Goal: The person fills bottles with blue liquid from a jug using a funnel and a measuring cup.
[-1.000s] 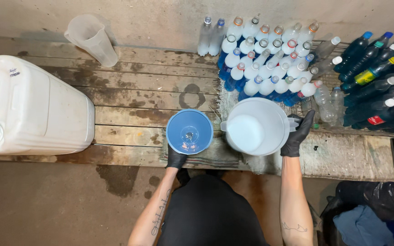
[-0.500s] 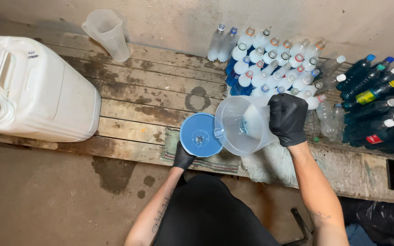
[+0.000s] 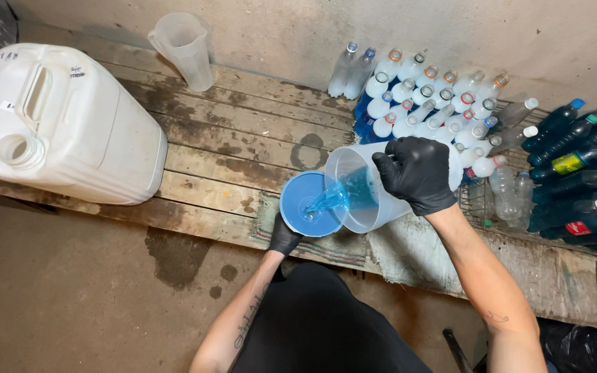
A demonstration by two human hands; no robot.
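Right hand point(image 3: 417, 173): gloved, grips tilted translucent jug point(image 3: 361, 190), pouring blue liquid point(image 3: 345, 193).
Left hand point(image 3: 285, 238): gloved, closed under blue funnel point(image 3: 309, 204).
Bench point(image 3: 229, 148): wooden, wet.

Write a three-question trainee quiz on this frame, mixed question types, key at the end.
1. True or false: the translucent plastic jug in the black-gloved right hand is tilted, and blue liquid runs from it into the round blue funnel.
2. Which hand is at the funnel's near edge? A) the black-gloved left hand B) the right hand C) neither
3. Fill in: the big white plastic jerrycan lies on the worn wooden ____.

Key: 1 true; 2 A; 3 planks
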